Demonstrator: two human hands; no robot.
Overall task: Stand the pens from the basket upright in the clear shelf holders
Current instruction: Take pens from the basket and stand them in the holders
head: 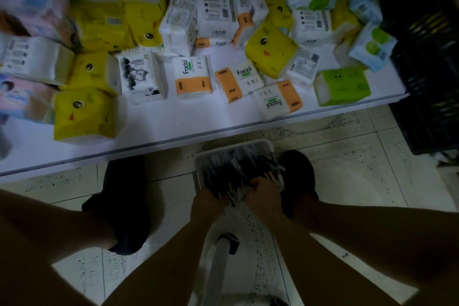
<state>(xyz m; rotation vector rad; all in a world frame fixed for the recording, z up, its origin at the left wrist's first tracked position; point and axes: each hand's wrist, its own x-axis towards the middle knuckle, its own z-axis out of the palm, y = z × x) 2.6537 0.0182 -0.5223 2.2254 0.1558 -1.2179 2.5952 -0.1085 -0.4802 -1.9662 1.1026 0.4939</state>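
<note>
Both hands down in the basket, fingers curled into the pens

Our fingers (257, 184) on the left hand (208, 202) and right hand (264, 196) curl round a loose bunch of pens (238, 165) at the near end of the basket (248, 143); blur hides how many each holds. The pens lie flat, long axis running ahead of the fingertips toward the white shelf (188, 122) of tissue packs (193, 78). Both hands are equally near. We judge the bunch must be turned upright; no clear holders show.
</note>
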